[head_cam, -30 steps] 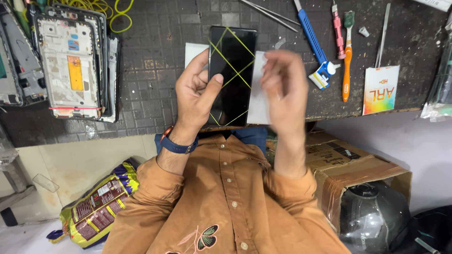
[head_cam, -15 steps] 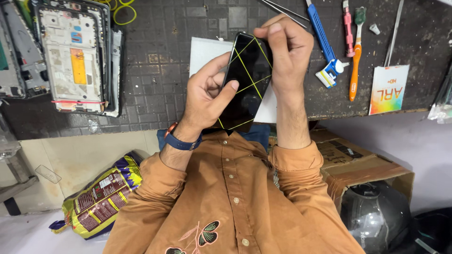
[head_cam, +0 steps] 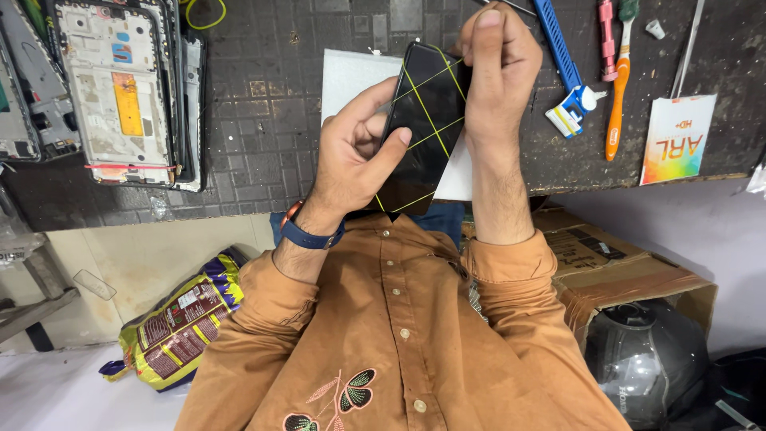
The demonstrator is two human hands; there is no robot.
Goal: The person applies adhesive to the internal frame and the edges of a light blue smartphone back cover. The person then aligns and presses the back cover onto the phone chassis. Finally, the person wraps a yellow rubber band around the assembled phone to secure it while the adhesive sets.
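white card (head_cam: 677, 140) with rainbow corner sits at the right edge of the dark gridded surface (head_cam: 263, 120). yellow-maroon snack bag (head_cam: 179, 323) on floor lower left. open brown cardboard box (head_cam: 614, 263) under the surface at right, contents can't tell; dark helmet (head_cam: 646, 363) beside it. left hand (head_cam: 355, 156) grips the black phone (head_cam: 423, 128) banded with yellow elastic, thumb across the glass. right hand (head_cam: 499, 68) closed, pinching the phone's top edge. phone held tilted above a white pad (head_cam: 351, 76).
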